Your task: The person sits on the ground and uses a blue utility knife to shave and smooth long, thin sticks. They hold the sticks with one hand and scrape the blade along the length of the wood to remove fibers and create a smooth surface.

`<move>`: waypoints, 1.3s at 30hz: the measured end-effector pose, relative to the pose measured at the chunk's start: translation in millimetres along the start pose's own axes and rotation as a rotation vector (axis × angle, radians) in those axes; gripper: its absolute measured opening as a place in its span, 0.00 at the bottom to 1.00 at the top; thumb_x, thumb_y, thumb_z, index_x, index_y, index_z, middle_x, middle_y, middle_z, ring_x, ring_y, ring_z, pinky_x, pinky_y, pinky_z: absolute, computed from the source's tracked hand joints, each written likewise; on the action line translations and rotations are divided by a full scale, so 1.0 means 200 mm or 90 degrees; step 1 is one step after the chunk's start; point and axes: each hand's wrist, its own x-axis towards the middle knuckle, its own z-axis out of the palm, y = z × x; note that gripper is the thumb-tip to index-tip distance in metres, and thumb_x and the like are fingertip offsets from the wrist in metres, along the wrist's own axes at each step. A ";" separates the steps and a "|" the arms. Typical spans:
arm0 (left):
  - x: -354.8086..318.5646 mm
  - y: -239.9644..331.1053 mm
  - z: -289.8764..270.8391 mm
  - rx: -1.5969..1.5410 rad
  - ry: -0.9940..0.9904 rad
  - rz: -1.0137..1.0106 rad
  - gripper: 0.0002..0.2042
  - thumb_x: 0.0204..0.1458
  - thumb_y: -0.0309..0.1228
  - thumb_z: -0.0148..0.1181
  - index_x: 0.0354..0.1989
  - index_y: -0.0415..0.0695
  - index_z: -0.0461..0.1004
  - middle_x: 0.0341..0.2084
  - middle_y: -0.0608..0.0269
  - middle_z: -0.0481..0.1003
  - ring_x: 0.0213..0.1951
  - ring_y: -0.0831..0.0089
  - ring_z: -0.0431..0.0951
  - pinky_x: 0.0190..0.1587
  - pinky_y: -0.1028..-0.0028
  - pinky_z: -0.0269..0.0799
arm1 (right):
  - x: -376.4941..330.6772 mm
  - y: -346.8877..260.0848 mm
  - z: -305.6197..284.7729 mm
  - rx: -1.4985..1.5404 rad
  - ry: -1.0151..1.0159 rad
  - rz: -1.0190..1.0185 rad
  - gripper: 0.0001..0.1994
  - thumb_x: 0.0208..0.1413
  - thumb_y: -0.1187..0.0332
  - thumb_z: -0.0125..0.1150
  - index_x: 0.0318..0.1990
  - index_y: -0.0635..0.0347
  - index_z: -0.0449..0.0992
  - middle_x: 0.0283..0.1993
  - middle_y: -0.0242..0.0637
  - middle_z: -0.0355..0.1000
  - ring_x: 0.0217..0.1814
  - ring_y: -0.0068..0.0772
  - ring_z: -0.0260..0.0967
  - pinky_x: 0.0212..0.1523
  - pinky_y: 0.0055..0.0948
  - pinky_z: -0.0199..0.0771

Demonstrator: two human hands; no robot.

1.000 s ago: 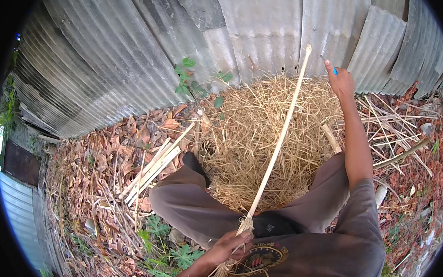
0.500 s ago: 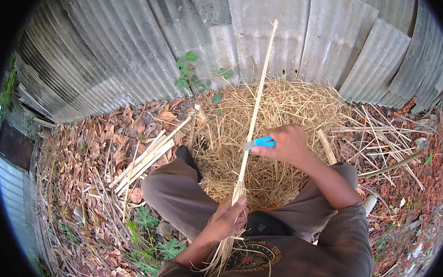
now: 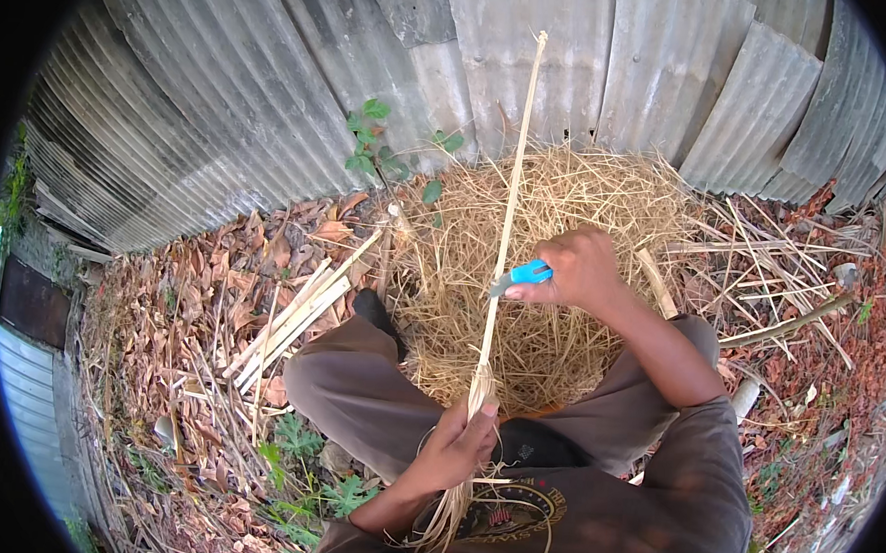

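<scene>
Your left hand (image 3: 459, 446) is wrapped around the lower part of a long, pale strip (image 3: 510, 205), thumb and fingers pressed together on it, close to your shirt (image 3: 611, 516). The strip rises from that fist, leaning slightly right, over the straw pile (image 3: 543, 367) between your bent legs, its far tip standing in front of the corrugated metal wall (image 3: 376, 33). Loose fibres (image 3: 450, 517) trail below your left hand. Your right hand (image 3: 576, 268) is closed around the blue handle of a knife (image 3: 531, 272), and the blade lies across the strip about midway along its length. To your left, several pale slats (image 3: 300, 321) lie on dry leaves (image 3: 201, 314); to your right, thin sticks (image 3: 764, 268) lie scattered beside the straw pile.
</scene>
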 end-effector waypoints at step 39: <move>-0.28 -0.12 -0.11 -0.033 -0.090 -0.176 0.12 0.65 0.39 0.43 0.32 0.46 0.61 0.16 0.76 0.54 0.17 0.85 0.53 0.19 0.81 0.51 | 0.04 0.85 -0.20 -0.096 -0.032 0.626 0.41 0.51 0.25 0.35 0.19 0.57 0.76 0.12 0.33 0.65 0.20 0.34 0.70 0.23 0.39 0.67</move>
